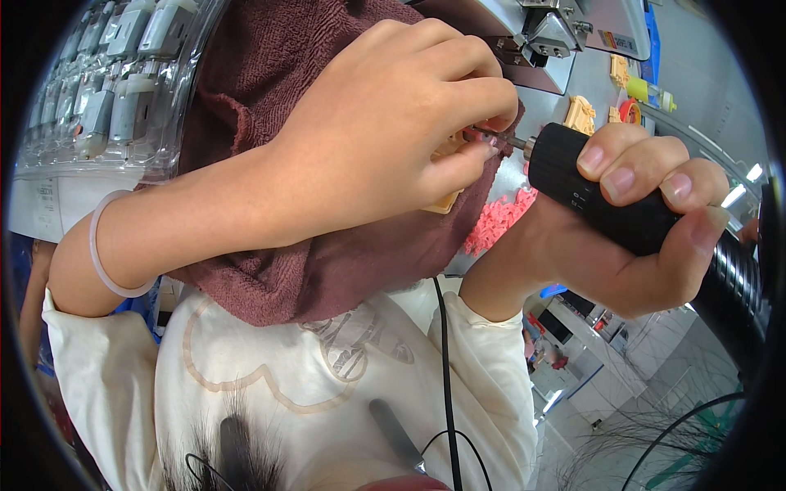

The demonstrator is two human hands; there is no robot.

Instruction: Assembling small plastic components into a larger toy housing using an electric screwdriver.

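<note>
My left hand (401,114) is closed around a small yellow plastic part (444,203), mostly hidden behind the fingers, above a maroon towel (270,90). In my right hand (647,188) is a black electric screwdriver (565,168), with the fingers and thumb wrapped about its body. Its thin metal bit (514,141) points left and reaches the thumb and fingertips of my left hand. Whether the tip sits in a screw or in the yellow part is hidden by those fingers.
A clear plastic tray (90,170) with several small silver motors (135,106) stands at far left. Pink pieces (499,221) lie in a pile beside the towel. Behind are a metal fixture (548,41), another yellow part (581,114) and a yellow-green bottle (651,94). A black cable (444,344) hangs in front.
</note>
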